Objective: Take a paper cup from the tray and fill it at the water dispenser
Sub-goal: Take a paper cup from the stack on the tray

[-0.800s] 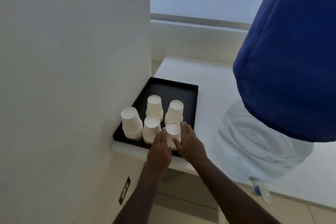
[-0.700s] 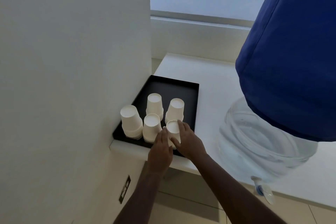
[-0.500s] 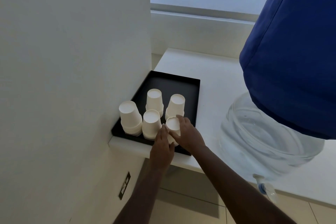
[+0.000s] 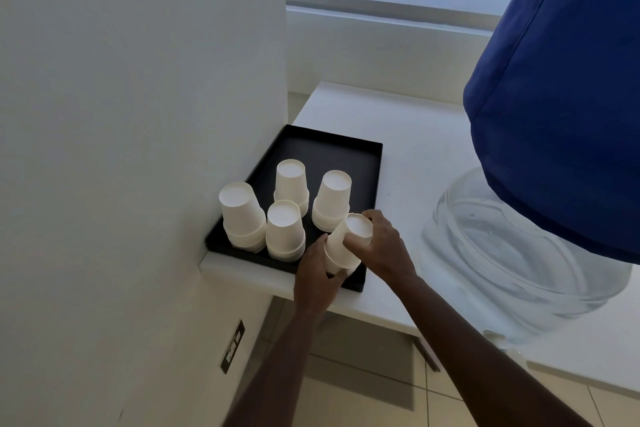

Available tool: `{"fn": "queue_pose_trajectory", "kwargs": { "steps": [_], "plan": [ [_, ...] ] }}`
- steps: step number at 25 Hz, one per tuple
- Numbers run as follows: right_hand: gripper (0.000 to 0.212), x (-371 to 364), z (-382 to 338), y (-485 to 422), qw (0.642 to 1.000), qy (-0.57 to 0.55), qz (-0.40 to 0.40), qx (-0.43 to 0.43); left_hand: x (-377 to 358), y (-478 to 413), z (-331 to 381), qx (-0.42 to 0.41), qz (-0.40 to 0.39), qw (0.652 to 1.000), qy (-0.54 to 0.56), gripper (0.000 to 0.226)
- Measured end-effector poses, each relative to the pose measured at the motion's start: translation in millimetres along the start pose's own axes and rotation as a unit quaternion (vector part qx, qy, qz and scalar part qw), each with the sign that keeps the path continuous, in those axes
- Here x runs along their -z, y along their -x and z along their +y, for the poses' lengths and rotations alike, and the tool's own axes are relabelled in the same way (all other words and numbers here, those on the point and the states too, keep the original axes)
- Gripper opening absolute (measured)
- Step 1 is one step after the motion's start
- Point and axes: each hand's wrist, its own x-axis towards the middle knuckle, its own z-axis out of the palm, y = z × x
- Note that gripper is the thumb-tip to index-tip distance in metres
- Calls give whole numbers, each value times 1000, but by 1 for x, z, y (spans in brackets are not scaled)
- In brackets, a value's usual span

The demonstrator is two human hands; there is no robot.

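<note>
Seen from the head camera, a black tray (image 4: pixel 363 163) sits at the near left corner of a white counter (image 4: pixel 415 135), pushed against the wall (image 4: pixel 138 114). All positions below are given relative to the tray. At its left edge, nearest the wall, stands a stack of inverted paper cups (image 4: pixel 240 215); three further inverted stacks occupy the middle of the tray, at centre front (image 4: pixel 284 230), centre back (image 4: pixel 291 184) and right of centre (image 4: pixel 333 199). Storing the cups base-up probably keeps their interiors clean.

At the front right corner a fifth stack (image 4: pixel 341 251) is tilted toward the person. The left hand (image 4: pixel 317 279) wraps the lower cups of this stack, apparently bracing it so that only one cup comes away. The right hand (image 4: pixel 379 250) has its fingers (image 4: pixel 356 241) closed narrowly around the topmost paper cup (image 4: pixel 358 230), near its upturned base, a grip suited to peeling it off. Whether it has already come loose cannot be told.

Well to the right of the tray, on the same counter, stands the clear water bottle (image 4: pixel 512 253) of the dispenser, its upper part under a blue cover (image 4: pixel 568 114). The spout below is too unclear to describe, and the cup is not yet near it.
</note>
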Motion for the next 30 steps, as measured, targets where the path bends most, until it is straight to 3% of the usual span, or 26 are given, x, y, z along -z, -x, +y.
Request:
{"fn": "queue_pose_trajectory", "kwargs": {
  "steps": [7, 12, 17, 24, 28, 30],
  "plan": [
    [56, 3, 1, 0, 998, 39, -41, 33, -9, 1, 1, 2, 23, 999, -46, 68],
    [60, 11, -2, 1, 987, 85, -81, 109, -13, 2, -1, 6, 26, 996, -87, 71],
    [59, 21, -6, 1, 988, 70, -70, 120, -15, 2, -4, -5, 27, 993, -111, 72],
    [48, 39, -9, 11, 994, -65, 62, 55, -13, 0, -1, 18, 12, 991, -135, 70],
    [46, 48, -16, 28, 976, -167, 138, 21, -9, 0, 8, 36, -18, 984, -173, 72],
    [40, 49, -20, 38, 951, -276, 135, -18, -6, 7, 19, 55, -16, 989, -138, 77]
  ]
}}
